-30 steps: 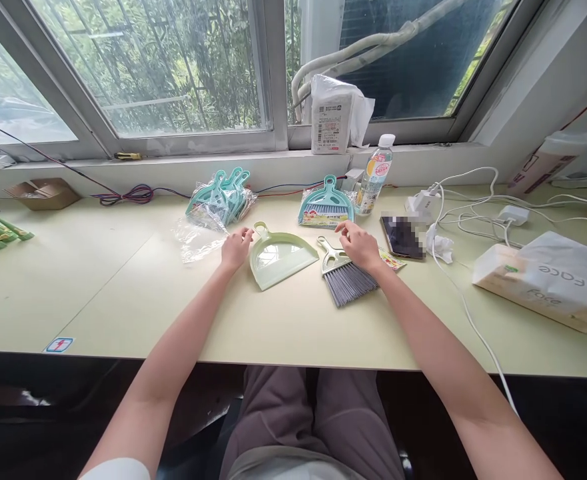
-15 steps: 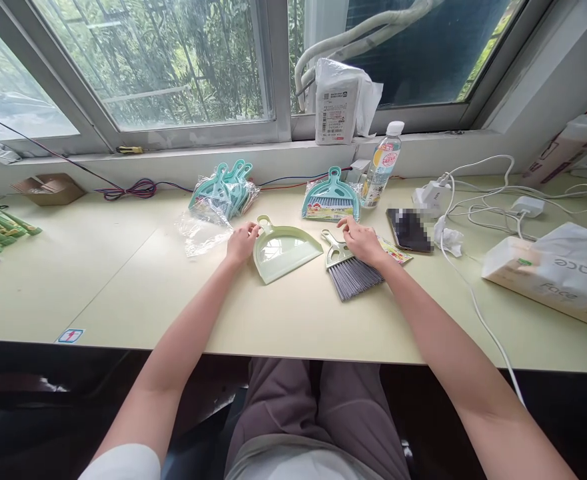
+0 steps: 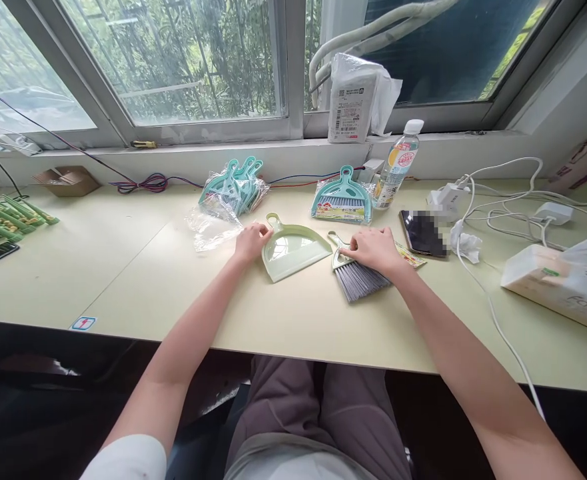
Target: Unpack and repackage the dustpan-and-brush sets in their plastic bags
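A small pale green dustpan (image 3: 294,251) lies flat on the light table (image 3: 123,273). My left hand (image 3: 251,239) pinches its handle end at the left. To the right lies a little brush (image 3: 357,275) with a pale green handle and grey bristles. My right hand (image 3: 373,248) rests on top of it, fingers curled over the handle. An empty clear plastic bag (image 3: 213,223) lies just left of my left hand.
Behind stand a stack of bagged teal dustpans (image 3: 236,187), one bagged teal set (image 3: 342,199), a drink bottle (image 3: 397,165) and a phone (image 3: 422,232). White chargers and cables (image 3: 493,200) spread to the right beside a tissue pack (image 3: 558,283). Green items (image 3: 3,217) lie far left.
My right hand has come down onto the brush handle and closed over it. My left hand stays at the dustpan handle. The view has shifted slightly.
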Motion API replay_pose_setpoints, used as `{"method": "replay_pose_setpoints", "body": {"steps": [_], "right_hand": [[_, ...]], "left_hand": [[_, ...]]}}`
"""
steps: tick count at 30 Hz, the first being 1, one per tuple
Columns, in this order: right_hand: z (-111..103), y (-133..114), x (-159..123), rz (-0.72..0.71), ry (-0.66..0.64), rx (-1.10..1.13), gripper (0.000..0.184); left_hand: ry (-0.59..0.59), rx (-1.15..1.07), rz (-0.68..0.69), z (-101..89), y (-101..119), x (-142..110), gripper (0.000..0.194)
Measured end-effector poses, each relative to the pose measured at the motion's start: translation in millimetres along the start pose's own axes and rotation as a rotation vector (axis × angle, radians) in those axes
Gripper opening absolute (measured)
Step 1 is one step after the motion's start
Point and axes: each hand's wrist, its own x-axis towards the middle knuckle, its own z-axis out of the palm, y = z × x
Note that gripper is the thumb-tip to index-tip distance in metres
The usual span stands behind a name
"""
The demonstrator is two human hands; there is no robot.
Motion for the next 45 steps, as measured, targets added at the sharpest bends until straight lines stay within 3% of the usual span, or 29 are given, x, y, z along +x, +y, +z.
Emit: {"method": "replay_pose_setpoints", "body": {"steps": [7, 13, 17, 20, 21, 24, 27, 31, 36, 45], "right_hand": [[-8.1, -4.0, -3.8, 0.036, -0.094, 0.023, 0.024], [-14.1, -5.2, 0.0, 0.048, 0.151, 0.199, 0.025], [-12.3, -15.0, -0.8, -0.003, 0.271, 0.269, 0.026], [-6.4, -23.8, -2.8, -0.059, 0.234, 0.261, 0.024], [-4.1, -25.7, -3.0, -0.074, 0.212, 0.255, 0.023], [1.3, -28.4, -2.4, -0.106, 0.155, 0.276, 0.022], [3.0, -29.6, -1.5, -0.154, 0.093, 0.334, 0.02], [2.1, -33.6, -2.6, -0.246, 0.046, 0.386, 0.02], [2.0, -34.9, -3.2, -0.294, 0.054, 0.439, 0.019], [0.7, -35.4, -2.1, -0.29, 0.038, 0.454, 0.017]], "left_hand": [[0.022, 0.042, 0.013, -1.3, 2.5, -3.6, 0.028], [0.038, 0.098, 0.001, -3.5, 12.3, -8.9, 0.028], [-0.113, -0.005, 0.27, -2.2, 35.5, -21.4, 0.031], [-0.317, -0.169, 0.54, -0.8, 59.8, -36.7, 0.035], [-0.336, -0.195, 0.605, -0.9, 66.2, -41.1, 0.035], [-0.176, -0.126, 0.707, -2.6, 73.0, -45.9, 0.026], [0.012, 0.047, 0.747, -4.0, 62.1, -38.6, 0.027], [0.023, 0.166, 0.81, 0.3, 45.8, -30.7, 0.025], [-0.011, 0.178, 0.97, 7.9, 47.5, -35.6, 0.024], [0.173, 0.444, 1.146, 5.4, 54.1, -38.7, 0.022]]}}
